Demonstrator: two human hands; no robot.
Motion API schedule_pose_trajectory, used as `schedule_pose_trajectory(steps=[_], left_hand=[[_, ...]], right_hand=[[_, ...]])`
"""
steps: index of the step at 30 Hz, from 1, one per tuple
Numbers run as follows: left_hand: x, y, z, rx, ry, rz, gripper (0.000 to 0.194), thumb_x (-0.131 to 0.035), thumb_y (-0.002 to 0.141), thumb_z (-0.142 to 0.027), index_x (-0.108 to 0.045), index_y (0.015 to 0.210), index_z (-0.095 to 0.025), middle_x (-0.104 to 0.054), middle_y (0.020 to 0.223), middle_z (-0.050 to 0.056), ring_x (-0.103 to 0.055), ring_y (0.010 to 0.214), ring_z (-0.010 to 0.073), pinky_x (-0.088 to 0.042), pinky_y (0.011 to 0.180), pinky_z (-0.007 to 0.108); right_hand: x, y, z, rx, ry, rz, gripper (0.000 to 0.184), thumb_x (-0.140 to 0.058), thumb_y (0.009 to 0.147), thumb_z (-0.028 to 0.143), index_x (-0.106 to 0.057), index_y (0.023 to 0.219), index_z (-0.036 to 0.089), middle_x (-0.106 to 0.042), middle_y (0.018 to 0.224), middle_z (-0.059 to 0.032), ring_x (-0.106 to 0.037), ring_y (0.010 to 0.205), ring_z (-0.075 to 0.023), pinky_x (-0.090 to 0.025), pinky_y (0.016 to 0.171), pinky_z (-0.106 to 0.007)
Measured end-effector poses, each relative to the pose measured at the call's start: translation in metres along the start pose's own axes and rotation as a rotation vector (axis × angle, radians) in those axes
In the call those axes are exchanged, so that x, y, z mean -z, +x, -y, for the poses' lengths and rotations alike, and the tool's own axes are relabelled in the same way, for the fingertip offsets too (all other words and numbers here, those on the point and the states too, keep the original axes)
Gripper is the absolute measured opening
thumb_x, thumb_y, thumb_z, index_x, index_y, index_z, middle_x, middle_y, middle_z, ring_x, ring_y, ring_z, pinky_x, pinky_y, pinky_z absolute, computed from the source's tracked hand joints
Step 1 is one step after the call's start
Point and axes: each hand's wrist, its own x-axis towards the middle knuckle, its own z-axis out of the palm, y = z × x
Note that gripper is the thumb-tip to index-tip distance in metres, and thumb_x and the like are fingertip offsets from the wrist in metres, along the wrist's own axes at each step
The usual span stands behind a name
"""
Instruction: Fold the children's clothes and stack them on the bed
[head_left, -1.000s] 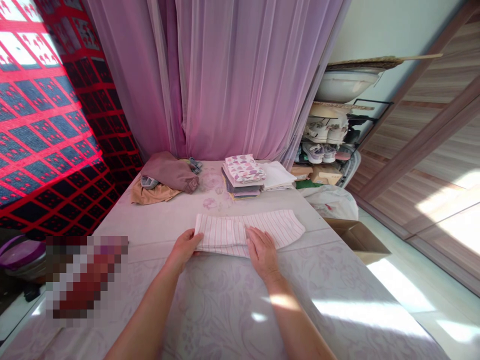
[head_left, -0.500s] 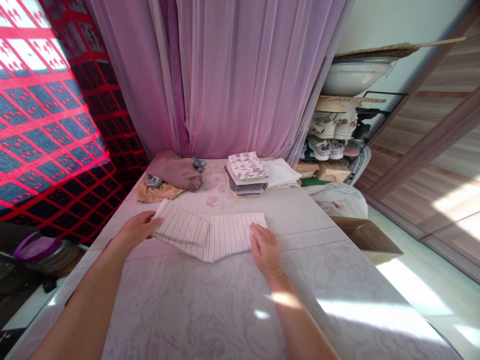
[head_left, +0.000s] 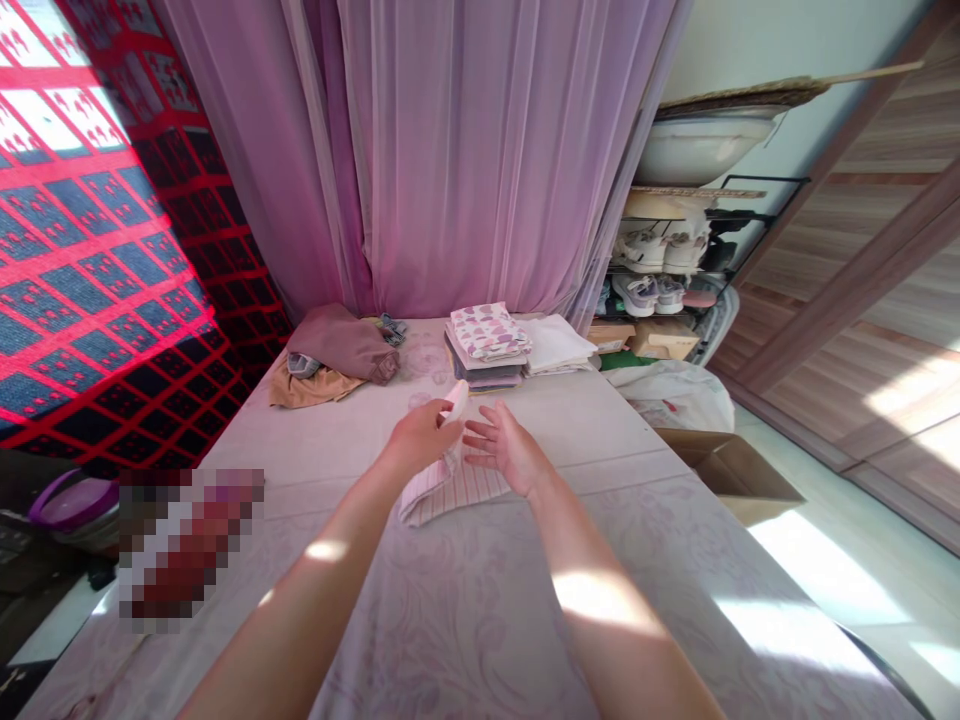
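Observation:
A pink-and-white striped cloth (head_left: 450, 487), folded, is partly lifted off the pale patterned bed cover (head_left: 465, 600). My left hand (head_left: 421, 437) grips its upper edge and holds it raised. Its lower part still rests on the cover. My right hand (head_left: 504, 450) hovers just to the right of the cloth with its fingers spread, holding nothing.
A stack of folded patterned cloths (head_left: 487, 347) and a white folded piece (head_left: 555, 347) lie at the far side. A mauve and tan pile of clothes (head_left: 334, 355) is at the far left. A cardboard box (head_left: 731, 470) and a shoe rack (head_left: 660, 280) stand to the right.
The striped cloth was spread flat under both hands; now it is folded narrower and lifted by my left hand. My right hand has come off it and opened.

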Motion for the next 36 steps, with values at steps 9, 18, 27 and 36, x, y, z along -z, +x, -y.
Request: schedule_pose_trajectory(steps=[9,18,27,36], left_hand=[[-0.047,-0.006,0.012,-0.156,0.02,0.089,0.038,-0.051,0.085,-0.04,-0.065,0.114,-0.021,-0.072,0.1,0.006,-0.068,0.087,0.02,-0.051,0.079,0.03],[-0.052,-0.002,0.085,-0.296,0.627,0.012,0.06,-0.043,0.091,-0.046,-0.043,0.14,-0.012,-0.035,0.152,0.017,-0.027,0.142,0.0328,-0.025,0.113,0.052],[-0.082,-0.009,0.088,-0.275,0.683,0.011,0.066,-0.037,0.092,-0.054,-0.036,0.146,-0.015,-0.033,0.153,0.016,-0.025,0.142,0.0332,-0.024,0.113,0.054],[-0.073,0.002,0.084,-0.256,0.714,-0.021,0.071,-0.038,0.09,-0.059,-0.035,0.146,-0.015,-0.03,0.154,0.017,-0.023,0.143,0.0342,-0.021,0.114,0.054]], right_hand=[[0.045,0.015,-0.017,0.06,-0.355,-0.007,0.044,-0.055,0.072,0.017,-0.06,0.116,0.019,-0.072,0.088,-0.003,-0.066,0.07,-0.0172,-0.049,0.06,-0.025],[0.083,0.038,-0.034,0.373,-1.15,-0.427,0.068,-0.046,0.073,0.009,-0.047,0.139,0.024,-0.073,0.102,-0.0038,-0.066,0.089,-0.0208,-0.049,0.081,-0.03],[0.078,0.023,-0.035,0.51,-1.418,-0.563,0.056,-0.044,0.078,0.007,-0.056,0.13,0.023,-0.056,0.133,-0.0109,-0.056,0.114,-0.0255,-0.043,0.095,-0.038],[0.053,0.02,-0.042,0.518,-1.647,-0.225,0.045,-0.046,0.093,0.038,-0.052,0.134,0.024,-0.039,0.15,-0.0124,-0.029,0.14,-0.0289,-0.017,0.11,-0.06]])
